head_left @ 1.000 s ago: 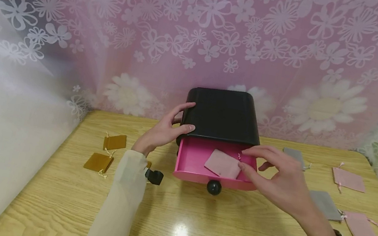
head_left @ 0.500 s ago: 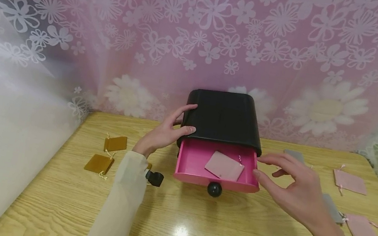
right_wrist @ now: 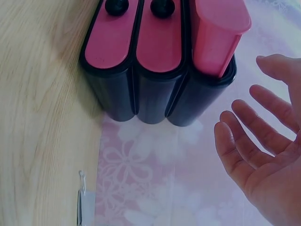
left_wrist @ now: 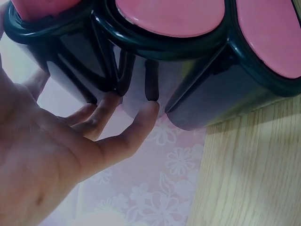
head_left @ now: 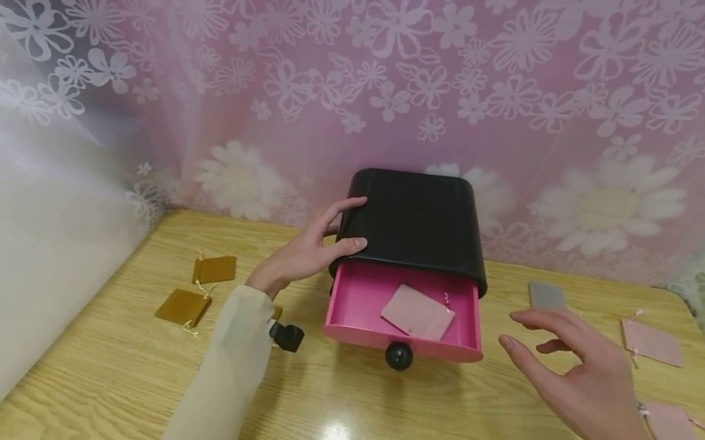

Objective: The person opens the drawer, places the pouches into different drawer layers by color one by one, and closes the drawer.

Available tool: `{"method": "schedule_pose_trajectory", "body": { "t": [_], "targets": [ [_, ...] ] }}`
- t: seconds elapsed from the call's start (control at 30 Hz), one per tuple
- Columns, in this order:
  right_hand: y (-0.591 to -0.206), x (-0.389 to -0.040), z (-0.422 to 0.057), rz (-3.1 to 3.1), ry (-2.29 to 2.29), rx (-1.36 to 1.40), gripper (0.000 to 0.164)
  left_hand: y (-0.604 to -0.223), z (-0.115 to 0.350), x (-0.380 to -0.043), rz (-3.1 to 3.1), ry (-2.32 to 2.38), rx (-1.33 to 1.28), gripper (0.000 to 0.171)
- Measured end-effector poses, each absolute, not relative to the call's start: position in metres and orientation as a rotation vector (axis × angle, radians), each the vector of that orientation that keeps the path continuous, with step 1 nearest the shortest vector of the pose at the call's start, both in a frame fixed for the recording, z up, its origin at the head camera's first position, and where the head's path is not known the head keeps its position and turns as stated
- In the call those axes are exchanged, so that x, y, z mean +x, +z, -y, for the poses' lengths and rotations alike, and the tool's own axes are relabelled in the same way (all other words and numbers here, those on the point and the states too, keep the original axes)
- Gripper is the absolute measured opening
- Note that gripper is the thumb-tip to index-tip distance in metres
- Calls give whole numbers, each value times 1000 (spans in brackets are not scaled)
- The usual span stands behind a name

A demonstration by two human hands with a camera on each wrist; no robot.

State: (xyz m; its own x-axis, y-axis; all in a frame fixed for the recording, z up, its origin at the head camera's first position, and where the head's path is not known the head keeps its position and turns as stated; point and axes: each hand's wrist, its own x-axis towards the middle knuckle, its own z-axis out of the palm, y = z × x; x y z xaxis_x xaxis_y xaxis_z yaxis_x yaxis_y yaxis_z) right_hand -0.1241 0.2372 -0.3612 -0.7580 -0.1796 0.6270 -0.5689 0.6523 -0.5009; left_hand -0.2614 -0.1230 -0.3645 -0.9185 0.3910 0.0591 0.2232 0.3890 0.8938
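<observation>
In the head view, we see a pink pouch [head_left: 417,312] lying askew in the pulled-out pink drawer [head_left: 355,295] of a black cabinet [head_left: 419,220], its cord toward the drawer's right wall. The right hand [head_left: 593,379] hangs to the right of that wall, thumb and forefinger apart, fingers loosely bent around nothing; the pouch lies left of its fingertips, with the wall between. The left hand [head_left: 300,254] rests thumb and forefinger on the cabinet's left edge, beyond the pouch's far left. We count two other pouches in pink [head_left: 653,342] and a grey pouch [head_left: 546,296] on the right of the table [head_left: 289,421], and brown pouches [head_left: 183,306] on the left.

In the left wrist view, we find that hand's fingers extended, tips against the dark casing, below the drawer fronts [left_wrist: 171,16].

In the right wrist view, we see the right hand's fingers spread beside the pulled-out drawer, apart from it; two closed drawers [right_wrist: 158,44] adjoin. The drawer's inside is hidden here.
</observation>
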Motion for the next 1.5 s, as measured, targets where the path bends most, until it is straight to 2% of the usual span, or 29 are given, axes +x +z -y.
{"method": "schedule_pose_trajectory", "body": {
  "t": [0.3, 1.27, 1.5],
  "targets": [
    [-367, -118, -249, 2325, 987, 533, 55, -364, 121, -260, -2450, 1594, 528, 63],
    [-393, -101, -301, 2451, 1005, 99, 30, -363, 121, -260, -2440, 1591, 523, 63],
    [-402, -98, -315, 2484, 991, 26, 30, -363, 121, -259, -2442, 1594, 508, 62]
  ]
}}
